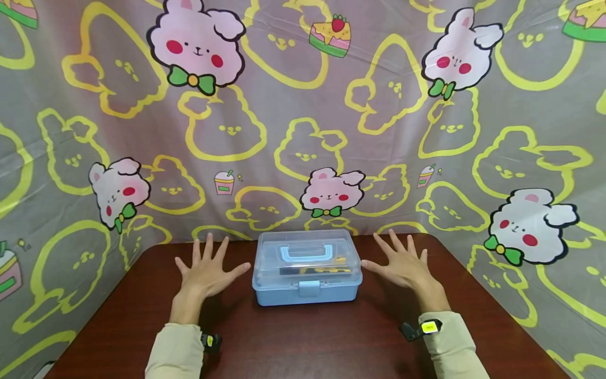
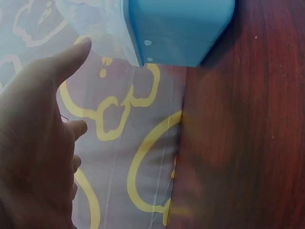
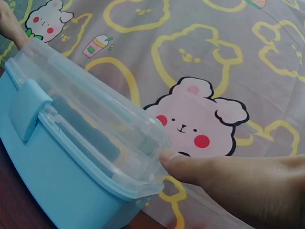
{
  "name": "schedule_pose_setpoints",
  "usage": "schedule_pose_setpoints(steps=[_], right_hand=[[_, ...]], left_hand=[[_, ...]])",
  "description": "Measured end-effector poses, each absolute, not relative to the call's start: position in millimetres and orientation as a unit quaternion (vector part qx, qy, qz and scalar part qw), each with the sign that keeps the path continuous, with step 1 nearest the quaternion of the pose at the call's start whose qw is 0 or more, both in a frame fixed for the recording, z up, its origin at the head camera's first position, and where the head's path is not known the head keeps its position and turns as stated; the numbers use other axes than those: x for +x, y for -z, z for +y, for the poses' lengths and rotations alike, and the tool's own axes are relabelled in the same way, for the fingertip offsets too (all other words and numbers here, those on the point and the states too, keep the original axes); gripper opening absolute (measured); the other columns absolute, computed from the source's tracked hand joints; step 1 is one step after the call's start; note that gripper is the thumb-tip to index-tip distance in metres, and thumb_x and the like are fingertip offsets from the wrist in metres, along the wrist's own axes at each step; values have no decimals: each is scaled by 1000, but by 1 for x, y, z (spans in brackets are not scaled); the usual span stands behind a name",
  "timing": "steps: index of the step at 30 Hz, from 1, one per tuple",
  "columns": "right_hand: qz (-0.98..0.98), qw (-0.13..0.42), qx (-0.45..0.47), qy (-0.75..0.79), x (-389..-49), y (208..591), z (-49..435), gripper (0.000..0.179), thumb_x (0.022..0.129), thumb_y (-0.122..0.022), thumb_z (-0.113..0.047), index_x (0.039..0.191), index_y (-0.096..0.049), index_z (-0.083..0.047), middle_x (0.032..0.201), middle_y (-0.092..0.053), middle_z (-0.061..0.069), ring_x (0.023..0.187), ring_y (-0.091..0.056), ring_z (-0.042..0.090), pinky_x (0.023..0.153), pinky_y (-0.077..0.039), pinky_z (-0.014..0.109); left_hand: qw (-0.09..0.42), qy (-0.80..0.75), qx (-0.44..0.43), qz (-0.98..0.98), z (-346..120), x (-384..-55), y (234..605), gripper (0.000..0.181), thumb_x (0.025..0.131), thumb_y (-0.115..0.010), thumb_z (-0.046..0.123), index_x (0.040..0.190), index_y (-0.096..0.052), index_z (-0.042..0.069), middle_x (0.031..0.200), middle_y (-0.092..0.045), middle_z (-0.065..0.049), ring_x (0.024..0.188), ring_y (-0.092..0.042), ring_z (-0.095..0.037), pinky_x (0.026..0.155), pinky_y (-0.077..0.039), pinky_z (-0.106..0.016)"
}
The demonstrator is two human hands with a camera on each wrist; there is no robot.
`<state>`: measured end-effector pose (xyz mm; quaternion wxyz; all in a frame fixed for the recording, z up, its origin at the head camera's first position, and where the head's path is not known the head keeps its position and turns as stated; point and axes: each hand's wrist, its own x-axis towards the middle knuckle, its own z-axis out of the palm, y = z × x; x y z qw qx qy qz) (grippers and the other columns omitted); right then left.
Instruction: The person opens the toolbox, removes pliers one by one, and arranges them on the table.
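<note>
While our left hand (image 1: 204, 275) and right hand (image 1: 403, 266) spread their fingers wide, grasping nothing, the blue box (image 1: 303, 276) sits between them on the table (image 1: 303, 342), its front latch (image 1: 310, 288) looking fastened; whether the right thumb touches it, we cannot tell. We judge this a ready stage before any grip, so the next move probably calls for steadying the sides.

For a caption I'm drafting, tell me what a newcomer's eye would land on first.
Probably the grey fabric backdrop with its yellow-and-white cartoon-animal print, filling the background. Next, the rectangular light-blue plastic box with a clear lid on the reddish-brown wood-grain table, between the spread left hand and right hand.
</note>
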<state>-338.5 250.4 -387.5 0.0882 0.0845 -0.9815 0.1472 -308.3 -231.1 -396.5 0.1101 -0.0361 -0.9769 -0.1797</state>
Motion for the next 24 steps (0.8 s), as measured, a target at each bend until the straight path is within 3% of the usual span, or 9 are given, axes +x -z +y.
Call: schedule_pose_setpoints(steps=[7,11,15,20,24], right_hand=[[-973,115,99,-175,-338,383,248,95,92,-49,-80,163,-34,-18,167,-16,25,147,-4,60,105,-5,82],[-950,151,148,-229,-337,377,244,80,100,-56,-62,159,-41,-10,163,-22,28,146,-19,56,109,-19,75],[-914,202,196,-292,-333,369,232,62,102,-66,-41,150,-53,-5,157,-36,25,140,-37,47,105,-36,67],[-859,281,247,-349,-323,363,204,35,97,-75,-19,128,-69,-2,125,-65,13,106,-64,31,82,-55,47],[-832,306,264,-379,-313,362,181,23,96,-77,-14,115,-75,-3,97,-70,0,78,-63,15,65,-53,32]], left_hand=[[126,216,-48,-967,-229,-310,393,104,92,-44,83,167,-20,15,170,2,-24,151,11,-49,102,8,-82],[147,281,-89,-944,-220,-312,390,96,95,-54,74,164,-29,12,169,-14,-23,152,-11,-47,110,-11,-76],[173,336,-155,-913,-208,-312,389,85,94,-69,59,157,-43,8,163,-31,-20,147,-31,-43,110,-29,-68],[200,352,-222,-887,-194,-311,388,78,90,-79,48,151,-53,8,160,-39,-17,144,-37,-40,107,-34,-67],[219,353,-254,-874,-185,-310,387,78,86,-83,48,147,-57,7,157,-44,-13,142,-41,-36,105,-38,-65]])
